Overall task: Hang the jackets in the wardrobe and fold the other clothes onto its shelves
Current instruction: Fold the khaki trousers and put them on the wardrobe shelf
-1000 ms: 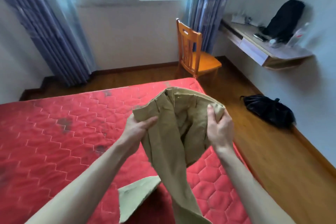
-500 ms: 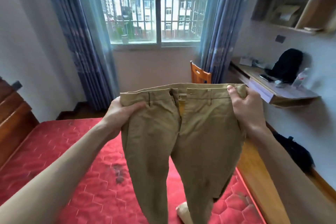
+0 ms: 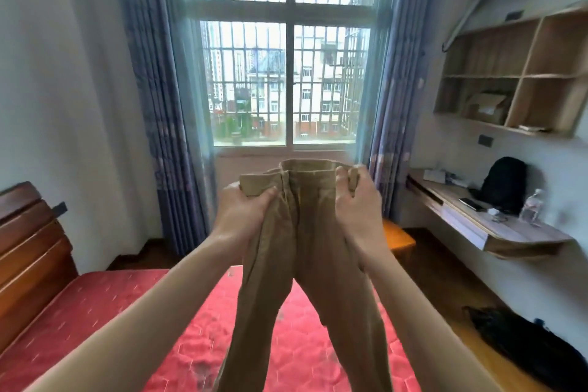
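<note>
A pair of khaki trousers (image 3: 305, 264) hangs in the air in front of me, waistband up, both legs dangling over the red mattress (image 3: 79, 328). My left hand (image 3: 241, 213) grips the left end of the waistband. My right hand (image 3: 358, 204) grips the right end. The two hands are close together, so the waistband is bunched and folded between them. The trouser cuffs are out of the frame below. No wardrobe is in view.
A wooden headboard (image 3: 28, 242) stands at the left. An orange chair seat (image 3: 397, 237) shows behind my right wrist. A wall desk (image 3: 496, 229) holds a black backpack (image 3: 504, 184), phone and bottle. A black bag (image 3: 534, 347) lies on the floor at right. Wall shelves (image 3: 515, 76) hang above.
My hands lifted the trousers off the bed, spread the waistband wide, then drew together so it bunches. My view tilted up toward the window.
</note>
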